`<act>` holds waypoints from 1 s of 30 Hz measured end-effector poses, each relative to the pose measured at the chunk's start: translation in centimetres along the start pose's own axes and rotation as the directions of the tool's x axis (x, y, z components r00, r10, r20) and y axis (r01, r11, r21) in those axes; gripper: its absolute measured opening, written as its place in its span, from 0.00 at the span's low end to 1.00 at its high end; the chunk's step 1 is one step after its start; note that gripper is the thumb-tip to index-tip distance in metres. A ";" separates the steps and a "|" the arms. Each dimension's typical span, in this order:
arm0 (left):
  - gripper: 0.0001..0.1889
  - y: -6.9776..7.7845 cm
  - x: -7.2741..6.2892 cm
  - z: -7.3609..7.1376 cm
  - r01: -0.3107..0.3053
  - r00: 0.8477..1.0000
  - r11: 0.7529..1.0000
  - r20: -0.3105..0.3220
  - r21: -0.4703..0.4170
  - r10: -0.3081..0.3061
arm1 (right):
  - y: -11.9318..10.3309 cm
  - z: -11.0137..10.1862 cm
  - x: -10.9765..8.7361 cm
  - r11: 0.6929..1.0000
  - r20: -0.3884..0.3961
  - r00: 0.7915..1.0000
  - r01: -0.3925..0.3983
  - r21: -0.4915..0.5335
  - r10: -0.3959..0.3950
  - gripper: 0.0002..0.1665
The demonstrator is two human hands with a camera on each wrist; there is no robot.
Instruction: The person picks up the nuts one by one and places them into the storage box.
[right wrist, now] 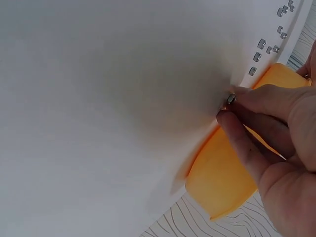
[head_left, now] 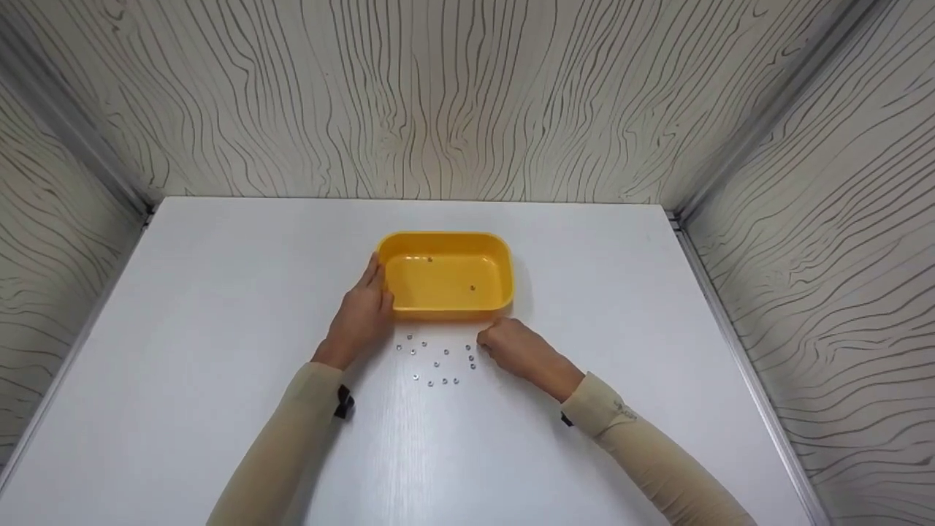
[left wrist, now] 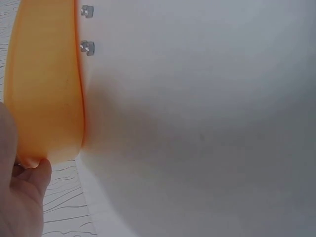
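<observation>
A yellow plastic bin (head_left: 449,281) stands on the white table, with two small metal nuts (head_left: 472,288) on its floor. My left hand (head_left: 359,314) grips the bin's left end; its fingertips also show at the bin's corner in the left wrist view. Near the bin's front right corner, my right hand (head_left: 520,352) is low over the table. Between its thumb and fingertips it pinches a small metal nut (right wrist: 231,98), clearest in the right wrist view. Several loose nuts (head_left: 446,352) lie scattered in front of the bin, left of my right hand.
The white table (head_left: 219,292) reaches back to a wood-grain patterned wall (head_left: 438,102). Similar panels stand on the left and right, with metal rails along the side edges (head_left: 745,358).
</observation>
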State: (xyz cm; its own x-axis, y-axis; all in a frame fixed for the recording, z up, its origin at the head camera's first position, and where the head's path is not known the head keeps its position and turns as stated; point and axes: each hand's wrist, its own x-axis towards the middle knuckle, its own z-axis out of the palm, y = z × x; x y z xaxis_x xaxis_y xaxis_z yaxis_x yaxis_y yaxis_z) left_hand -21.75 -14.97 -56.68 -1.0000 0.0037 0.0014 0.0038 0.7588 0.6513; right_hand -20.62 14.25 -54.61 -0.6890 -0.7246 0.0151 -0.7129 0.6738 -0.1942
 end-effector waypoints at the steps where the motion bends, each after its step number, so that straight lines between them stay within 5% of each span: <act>1: 0.32 0.0 0.0 -0.1 -0.001 1.000 1.000 0.001 0.005 0.001 | 0.0 0.0 0.0 1.000 -0.001 1.000 0.003 -0.016 -0.003 0.11; 7: 0.33 0.3 0.1 -0.3 0.010 1.000 1.000 0.010 0.017 -0.010 | -0.4 -0.1 0.1 0.997 0.044 0.999 -0.026 -0.074 0.030 0.13; 16: 0.33 0.2 0.1 -0.2 0.008 1.000 1.000 0.004 0.007 -0.008 | -0.8 0.3 0.2 0.953 0.070 0.996 0.078 -0.293 -0.060 0.10; 30: 0.33 0.1 -0.1 0.0 0.003 1.000 1.000 0.005 0.015 -0.003 | -0.8 0.4 0.0 0.950 0.082 0.995 0.080 -0.303 -0.058 0.11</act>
State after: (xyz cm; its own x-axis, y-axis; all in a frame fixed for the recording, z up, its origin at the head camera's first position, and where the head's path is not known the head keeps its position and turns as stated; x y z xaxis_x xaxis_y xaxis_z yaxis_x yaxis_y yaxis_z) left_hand -21.66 -14.87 -56.63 -1.0000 0.0045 -0.0041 0.0008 0.7683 0.6401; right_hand -19.95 13.66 -54.87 -0.6338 -0.7716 -0.0538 -0.7716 0.6258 0.1139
